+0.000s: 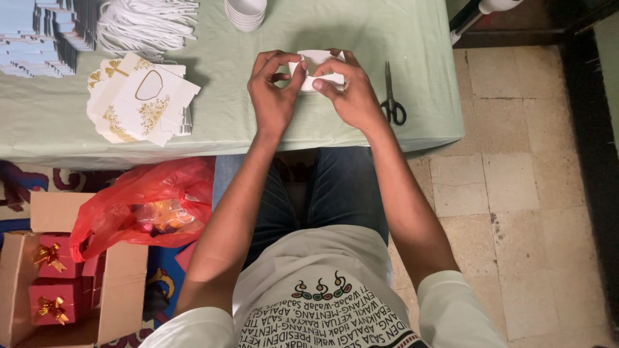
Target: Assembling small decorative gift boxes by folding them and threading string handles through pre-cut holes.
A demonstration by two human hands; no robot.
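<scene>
Green table (400,38): left hand (274,96), right hand (351,96) both pinch small white box (316,64).

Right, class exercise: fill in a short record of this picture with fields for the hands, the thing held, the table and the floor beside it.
left hand: pinches the left end of the small white card piece
right hand: pinches its right end
held thing: folded white card, above the table, partly hidden by fingers
table: pale green cloth
scissors: black, flat on the cloth, just right of the right hand
flat box blanks: white with gold print, stacked at left
white cups: stacked at far edge
floor at left: red plastic bag; cardboard box holding red gift boxes with gold bows
</scene>
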